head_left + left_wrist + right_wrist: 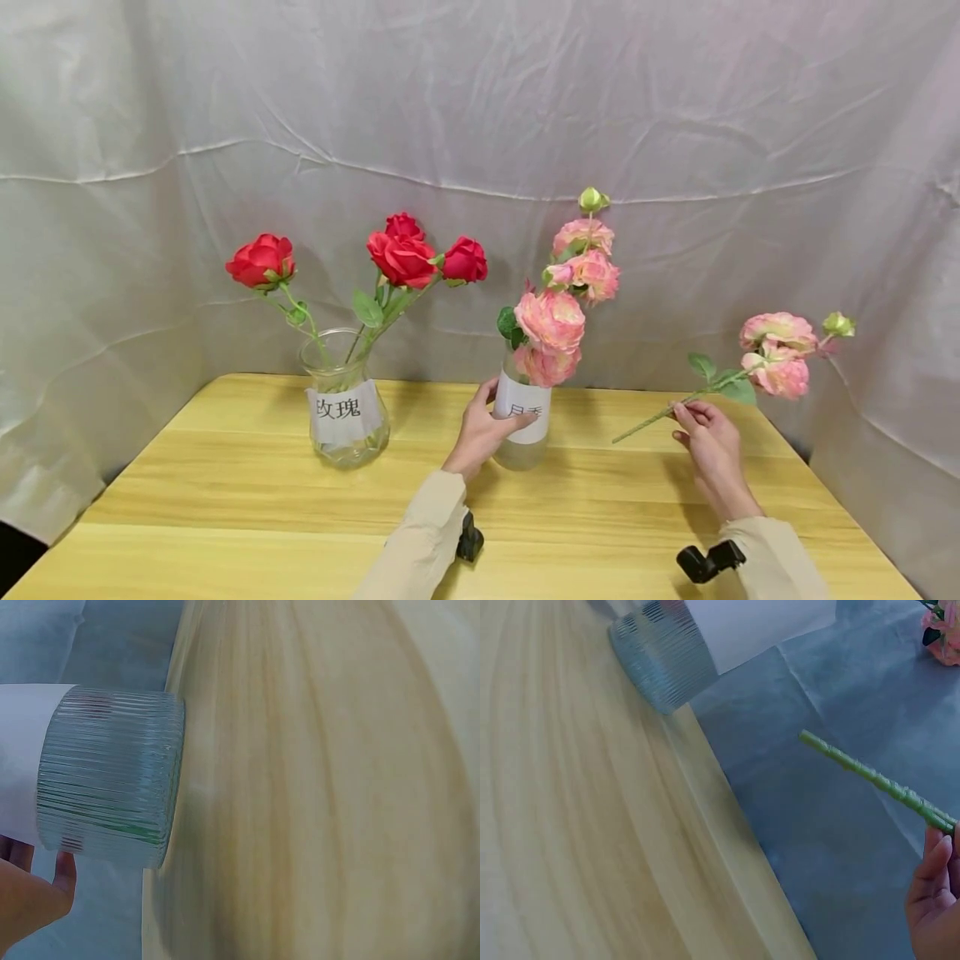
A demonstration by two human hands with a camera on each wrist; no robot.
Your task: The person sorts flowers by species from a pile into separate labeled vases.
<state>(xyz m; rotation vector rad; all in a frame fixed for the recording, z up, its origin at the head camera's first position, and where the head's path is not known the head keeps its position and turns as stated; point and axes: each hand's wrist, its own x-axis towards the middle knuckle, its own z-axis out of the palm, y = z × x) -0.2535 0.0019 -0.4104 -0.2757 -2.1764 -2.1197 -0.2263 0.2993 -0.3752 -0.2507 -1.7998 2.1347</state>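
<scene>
My left hand grips a ribbed glass vase with a white paper label, its thumb across the label. Pink flowers with a green bud rise from that vase. In the left wrist view the vase's ribbed base stands on the table, fingers curled at its side. Off to the right, my right hand pinches the green stem of another pink flower, held tilted above the table. Its bare stem end points toward the vase in the right wrist view.
A wider clear glass vase, also labelled, holds several red roses on the left. Both vases stand near the back of the wooden table. A grey cloth hangs behind and along the sides.
</scene>
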